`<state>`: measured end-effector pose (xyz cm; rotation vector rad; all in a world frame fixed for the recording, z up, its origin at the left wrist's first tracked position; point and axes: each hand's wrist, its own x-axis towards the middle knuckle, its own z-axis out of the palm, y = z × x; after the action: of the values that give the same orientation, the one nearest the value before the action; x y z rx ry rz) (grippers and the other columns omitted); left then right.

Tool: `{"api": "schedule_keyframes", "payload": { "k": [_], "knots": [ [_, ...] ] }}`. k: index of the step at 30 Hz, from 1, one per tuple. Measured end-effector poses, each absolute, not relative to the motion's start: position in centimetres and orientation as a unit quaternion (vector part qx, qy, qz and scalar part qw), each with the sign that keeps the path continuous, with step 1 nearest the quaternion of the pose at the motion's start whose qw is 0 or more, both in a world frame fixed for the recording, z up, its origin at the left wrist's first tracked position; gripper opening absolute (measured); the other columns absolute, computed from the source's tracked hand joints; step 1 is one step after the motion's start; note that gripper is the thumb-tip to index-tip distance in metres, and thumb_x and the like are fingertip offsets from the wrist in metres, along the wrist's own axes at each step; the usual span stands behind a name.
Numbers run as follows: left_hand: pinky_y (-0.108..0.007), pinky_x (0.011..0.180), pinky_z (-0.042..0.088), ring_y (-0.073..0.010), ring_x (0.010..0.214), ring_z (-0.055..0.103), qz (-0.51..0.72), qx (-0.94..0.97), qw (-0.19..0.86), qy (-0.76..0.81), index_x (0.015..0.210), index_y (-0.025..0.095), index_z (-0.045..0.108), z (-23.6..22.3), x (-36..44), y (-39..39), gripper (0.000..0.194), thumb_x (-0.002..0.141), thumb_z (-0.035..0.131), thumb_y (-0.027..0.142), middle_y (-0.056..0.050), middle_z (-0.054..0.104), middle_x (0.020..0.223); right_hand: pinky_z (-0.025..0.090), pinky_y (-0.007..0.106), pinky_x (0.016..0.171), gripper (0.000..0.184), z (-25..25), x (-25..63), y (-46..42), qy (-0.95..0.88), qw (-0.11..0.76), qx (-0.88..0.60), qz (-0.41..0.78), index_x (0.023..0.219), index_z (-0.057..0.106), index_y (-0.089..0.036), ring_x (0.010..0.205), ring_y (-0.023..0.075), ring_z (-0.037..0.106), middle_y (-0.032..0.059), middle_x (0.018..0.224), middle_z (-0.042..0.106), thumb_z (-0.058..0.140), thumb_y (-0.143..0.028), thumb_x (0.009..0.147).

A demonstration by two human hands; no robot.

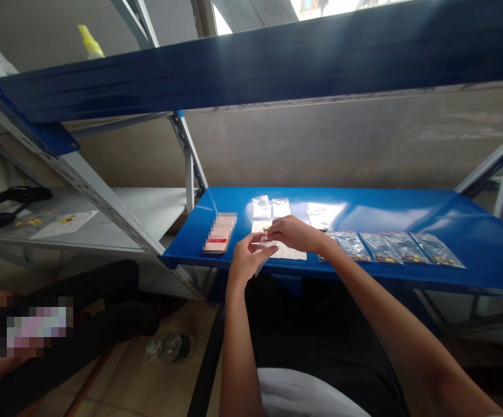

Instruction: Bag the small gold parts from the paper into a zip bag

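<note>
Over the near edge of the blue shelf, my left hand holds a small clear zip bag between thumb and fingers. My right hand has its fingertips pinched together at the mouth of that bag; what they hold is too small to make out. Beneath both hands lies a white sheet, with small yellow and dark pieces partly hidden behind my fingers. Behind the sheet are two small clear packets, and another packet lies to the right.
Several clear zip bags with yellow and dark pieces lie in a row at the right. A phone rests at the left. A blue beam crosses overhead. Another person's legs and a plastic bottle are at lower left.
</note>
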<state>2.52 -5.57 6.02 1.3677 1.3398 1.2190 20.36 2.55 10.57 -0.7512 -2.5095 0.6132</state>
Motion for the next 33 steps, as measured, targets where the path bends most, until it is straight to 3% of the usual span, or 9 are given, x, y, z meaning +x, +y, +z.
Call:
{"api": "schedule_keyframes", "payload": {
  "k": [4,8,12,18,28,33],
  "knots": [
    [-0.033,0.081,0.059,-0.0257,0.098,0.074,0.495,0.539,0.437,0.523,0.113,0.020,0.072,6.0,2.5,-5.6,0.048,0.075,0.085,0.047,-0.010,0.076,0.109,0.046,0.029,0.070,0.025,10.7,20.7,2.5,-0.909,0.232,-0.265,0.223,0.091,0.082,-0.023,0.075,0.0189,0.065,0.0058,0.087,0.076,0.057,-0.023,0.096],
    [-0.032,0.082,0.059,-0.0255,0.101,0.073,0.503,0.527,0.444,0.521,0.114,0.020,0.072,5.8,2.3,-5.6,0.048,0.075,0.086,0.044,-0.010,0.076,0.111,0.047,0.027,0.067,0.024,8.9,22.1,3.7,-0.868,0.264,-0.364,0.212,0.100,0.080,-0.021,0.077,0.0190,0.068,0.0065,0.091,0.078,0.057,-0.014,0.094],
    [-0.030,0.080,0.058,-0.0246,0.098,0.073,0.510,0.511,0.438,0.536,0.114,0.019,0.071,5.8,2.1,-5.5,0.052,0.073,0.088,0.046,-0.010,0.075,0.113,0.046,0.028,0.068,0.019,5.6,22.8,5.2,-0.842,0.244,-0.450,0.172,0.098,0.080,-0.016,0.077,0.0200,0.068,0.0095,0.089,0.077,0.063,-0.009,0.090],
    [-0.028,0.075,0.056,-0.0226,0.094,0.072,0.507,0.507,0.422,0.555,0.114,0.018,0.071,5.8,1.9,-5.5,0.055,0.072,0.088,0.049,-0.010,0.074,0.113,0.044,0.028,0.070,0.012,2.2,22.2,6.2,-0.834,0.254,-0.465,0.155,0.099,0.079,-0.016,0.079,0.0205,0.067,0.0089,0.091,0.076,0.074,-0.019,0.088],
    [-0.029,0.077,0.056,-0.0236,0.096,0.072,0.510,0.501,0.422,0.557,0.113,0.017,0.072,5.8,2.0,-5.4,0.054,0.071,0.088,0.047,-0.010,0.074,0.112,0.040,0.026,0.066,0.008,2.2,22.3,6.3,-0.823,0.241,-0.493,0.149,0.093,0.074,-0.013,0.078,0.0194,0.064,0.0088,0.088,0.074,0.070,-0.013,0.086],
    [-0.030,0.078,0.056,-0.0238,0.095,0.072,0.513,0.504,0.422,0.553,0.113,0.018,0.072,5.5,1.9,-5.2,0.054,0.070,0.089,0.046,-0.010,0.074,0.110,0.043,0.028,0.067,0.003,2.9,22.8,6.1,-0.785,0.303,-0.493,0.222,0.083,0.073,-0.016,0.075,0.0187,0.065,0.0060,0.083,0.075,0.071,-0.018,0.080]
  ]
}}
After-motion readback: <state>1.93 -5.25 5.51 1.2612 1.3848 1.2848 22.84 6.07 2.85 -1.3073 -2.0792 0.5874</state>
